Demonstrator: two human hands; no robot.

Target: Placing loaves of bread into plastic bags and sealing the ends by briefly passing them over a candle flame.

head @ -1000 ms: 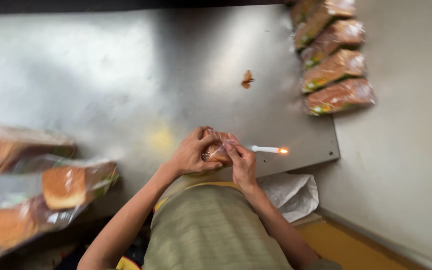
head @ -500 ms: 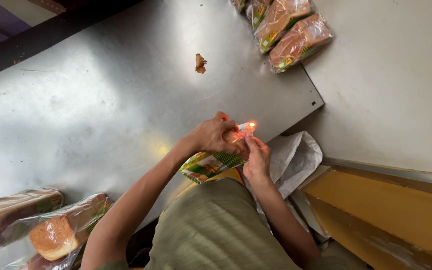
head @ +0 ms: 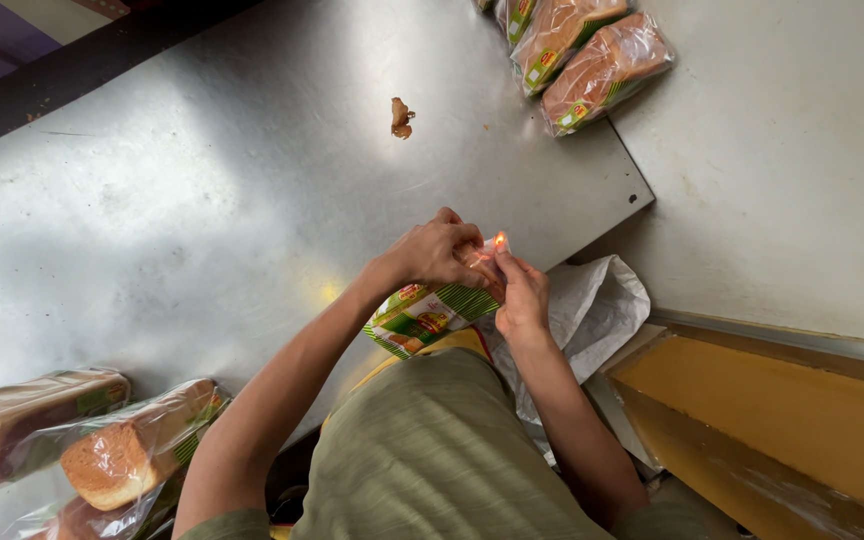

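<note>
We pinch the neck of a green-printed bread bag (head: 430, 318) in our left hand (head: 439, 250), fingers curled tight on it; our right hand (head: 520, 297) grips a small lit candle (head: 498, 243) — flame touching the bag — over the steel table's (head: 202, 200) edge.

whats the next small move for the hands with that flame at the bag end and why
Probably draw the flame away. It sits right at the gathered end of the bread bag pinched by the left hand, with the right hand beside it, so lingering could burn plastic or fingers.
</note>
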